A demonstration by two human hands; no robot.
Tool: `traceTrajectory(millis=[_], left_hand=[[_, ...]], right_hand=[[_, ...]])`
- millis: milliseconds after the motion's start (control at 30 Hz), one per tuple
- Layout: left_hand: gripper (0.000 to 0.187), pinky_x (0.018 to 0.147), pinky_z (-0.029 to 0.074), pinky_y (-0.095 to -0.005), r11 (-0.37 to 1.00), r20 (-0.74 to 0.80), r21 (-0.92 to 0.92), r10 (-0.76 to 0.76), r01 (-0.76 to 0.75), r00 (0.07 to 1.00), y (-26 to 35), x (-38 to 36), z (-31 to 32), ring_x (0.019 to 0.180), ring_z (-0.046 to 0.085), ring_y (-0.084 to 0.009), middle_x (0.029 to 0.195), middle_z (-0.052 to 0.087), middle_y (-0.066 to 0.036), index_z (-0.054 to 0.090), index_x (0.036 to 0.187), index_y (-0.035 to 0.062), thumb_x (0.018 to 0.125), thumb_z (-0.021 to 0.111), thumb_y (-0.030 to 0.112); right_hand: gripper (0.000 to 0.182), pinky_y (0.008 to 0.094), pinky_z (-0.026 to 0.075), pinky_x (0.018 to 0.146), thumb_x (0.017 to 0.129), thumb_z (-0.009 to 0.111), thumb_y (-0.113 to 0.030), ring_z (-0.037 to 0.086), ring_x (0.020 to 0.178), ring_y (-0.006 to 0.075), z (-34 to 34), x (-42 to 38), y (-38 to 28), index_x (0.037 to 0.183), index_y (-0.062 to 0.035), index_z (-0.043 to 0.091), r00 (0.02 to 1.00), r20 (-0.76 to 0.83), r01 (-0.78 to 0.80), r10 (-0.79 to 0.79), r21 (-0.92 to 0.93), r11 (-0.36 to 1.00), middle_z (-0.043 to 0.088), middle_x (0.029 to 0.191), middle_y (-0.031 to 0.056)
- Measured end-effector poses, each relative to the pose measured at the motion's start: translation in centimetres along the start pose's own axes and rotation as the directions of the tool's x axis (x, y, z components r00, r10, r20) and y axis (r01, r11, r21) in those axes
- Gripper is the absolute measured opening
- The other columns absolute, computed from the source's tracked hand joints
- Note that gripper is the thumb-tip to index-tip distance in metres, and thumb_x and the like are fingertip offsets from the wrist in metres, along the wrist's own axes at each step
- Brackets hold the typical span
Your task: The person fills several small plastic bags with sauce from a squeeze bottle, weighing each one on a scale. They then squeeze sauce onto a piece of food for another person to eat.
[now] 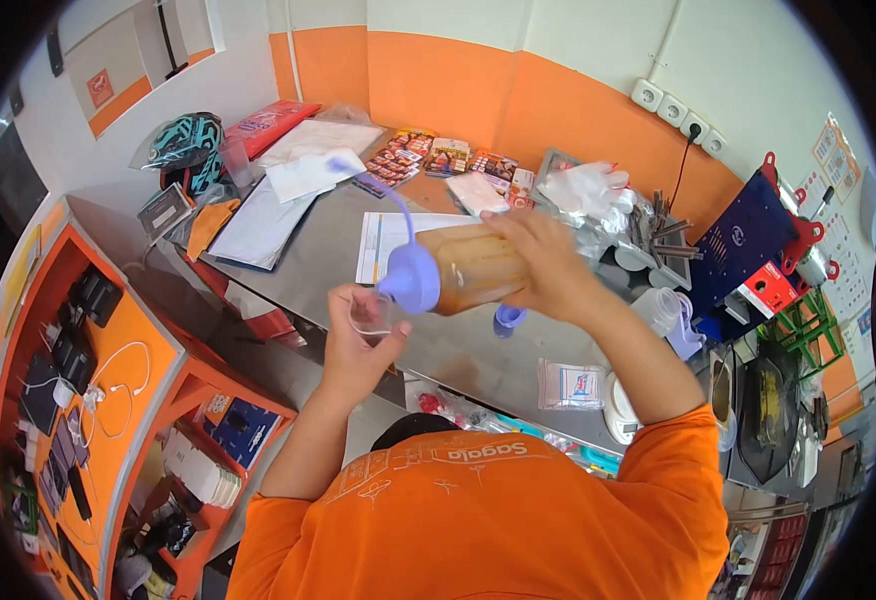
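Squeeze bottle: the squeeze bottle [473, 268], with brown contents and a lavender collar [413, 278], lies tilted nearly flat in the air above the desk [458, 358], its nozzle pointing into the mouth of a cup.
Clear cup: the small clear cup [369, 324] sits just below the nozzle; from where I stand, I cannot tell how full it is.
Right hand: the right hand [541, 258] is wrapped around the base end of the bottle.
Left hand: the left hand [348, 348] is curled, pinching the cup between thumb and fingers.
Lavender strip: a thin lavender strip [393, 200] rises from the collar to a blurred end.
Desk, near: a lavender container [508, 319] stands beneath the bottle; a printed packet [571, 386] lies nearer the person.
Desk, far: a printed sheet [371, 248] lies behind the bottle, colourful leaflets [448, 157] beyond it, plastic bags [583, 192] to their right.
Wall: four sockets [672, 108] run in a row, a plug in one.
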State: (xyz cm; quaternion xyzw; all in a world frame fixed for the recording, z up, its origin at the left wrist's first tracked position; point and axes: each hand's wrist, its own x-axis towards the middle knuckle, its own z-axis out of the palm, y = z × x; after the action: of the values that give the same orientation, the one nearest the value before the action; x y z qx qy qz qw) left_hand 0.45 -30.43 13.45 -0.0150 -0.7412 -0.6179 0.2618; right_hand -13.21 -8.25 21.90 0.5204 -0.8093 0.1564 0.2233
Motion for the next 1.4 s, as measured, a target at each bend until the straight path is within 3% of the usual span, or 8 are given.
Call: traceTrajectory(millis=[167,400,500,567,700,967,1267,1400], left_hand=[[0.053,0.082,0.034,-0.0253,0.951,0.008,-0.308,0.018,-0.014,1.000,-0.8,1.6,0.2,0.090,0.038,-0.0111,0.098,0.037,-0.004,0.031,0.110,0.0102,0.074,0.070,0.004],[0.040,0.085,0.029,-0.0282,0.889,0.001,-0.456,0.044,-0.039,0.999,0.6,3.3,1.5,0.090,0.035,-0.0130,0.096,0.034,-0.003,0.036,0.110,0.0098,0.085,0.051,0.036],[0.042,0.090,0.026,-0.0320,0.916,0.018,-0.397,0.075,-0.061,0.997,2.2,4.0,3.6,0.093,0.035,-0.0147,0.096,0.034,-0.002,0.037,0.110,0.0104,0.084,0.044,0.042],[0.039,0.089,0.027,-0.0321,0.913,0.034,-0.392,0.135,-0.111,0.990,3.0,4.2,6.0,0.093,0.036,-0.0148,0.096,0.034,-0.002,0.037,0.110,0.0103,0.085,0.045,0.039],[0.029,0.082,0.033,-0.0290,0.904,0.102,-0.408,0.184,-0.127,0.978,4.9,4.8,10.5,0.088,0.039,-0.0132,0.094,0.038,-0.004,0.038,0.110,0.0072,0.087,0.042,0.024],[0.016,0.066,0.042,-0.0196,0.895,0.318,-0.445,0.198,-0.039,0.927,9.4,5.9,19.5,0.071,0.053,-0.0079,0.080,0.059,-0.002,0.055,0.095,0.0023,0.086,0.062,0.013],[0.012,0.072,0.042,-0.0196,0.906,0.348,-0.418,0.224,-0.064,0.910,10.8,1.7,33.9,0.075,0.055,-0.0072,0.081,0.061,-0.002,0.056,0.088,0.0031,0.086,0.063,0.013],[0.012,0.075,0.042,-0.0211,0.915,0.378,-0.401,0.205,-0.039,0.903,9.8,-0.9,38.7,0.079,0.054,-0.0080,0.084,0.060,-0.003,0.055,0.087,0.0032,0.086,0.062,0.013]], right_hand=[[0.103,0.0408,0.027,0.104,0.055,0.085,-0.020,0.037,0.123,0.0294,12.8,-5.6,-0.2,0.137,-0.0036,0.025,0.856,0.123,-0.393,0.503,0.787,0.476,0.041,0.129,0.0160],[0.108,0.0404,0.026,0.105,0.059,0.084,-0.024,0.034,0.125,0.0299,18.9,-9.4,-0.1,0.138,-0.0002,0.014,0.715,-0.151,-0.267,0.682,0.843,0.467,0.037,0.131,0.0173],[0.096,0.0412,0.030,0.101,0.064,0.080,-0.029,0.036,0.121,0.0334,8.5,-7.3,-2.9,0.136,-0.0004,0.022,0.681,-0.537,-0.325,0.498,0.388,0.862,0.040,0.127,0.0181],[0.063,0.0380,0.039,0.089,0.073,0.073,-0.027,0.048,0.107,0.0319,2.4,-4.9,-5.4,0.122,-0.0017,0.043,0.873,-0.400,-0.048,0.278,0.497,0.866,0.049,0.115,0.0170],[0.012,0.0272,0.045,0.069,0.080,0.066,-0.012,0.056,0.074,0.0142,-1.5,-5.1,-4.4,0.086,-0.0029,0.060,0.828,-0.284,-0.156,0.484,0.711,0.685,0.059,0.079,0.0046],[0.011,0.0251,0.045,0.068,0.086,0.061,-0.012,0.055,0.074,0.0090,-10.9,-12.9,0.4,0.091,-0.0014,0.059,0.742,-0.070,-0.342,0.667,0.816,0.466,0.059,0.077,0.0012],[0.010,0.0289,0.044,0.068,0.085,0.062,-0.013,0.058,0.075,0.0165,-17.2,-24.5,6.3,0.084,-0.0028,0.059,0.721,-0.352,-0.467,0.597,0.390,0.793,0.061,0.080,0.0061],[0.016,0.0301,0.045,0.068,0.082,0.065,-0.016,0.059,0.071,0.0178,-18.1,-29.1,7.3,0.085,-0.0019,0.060,0.653,-0.254,-0.437,0.714,0.643,0.629,0.062,0.077,0.0086]])
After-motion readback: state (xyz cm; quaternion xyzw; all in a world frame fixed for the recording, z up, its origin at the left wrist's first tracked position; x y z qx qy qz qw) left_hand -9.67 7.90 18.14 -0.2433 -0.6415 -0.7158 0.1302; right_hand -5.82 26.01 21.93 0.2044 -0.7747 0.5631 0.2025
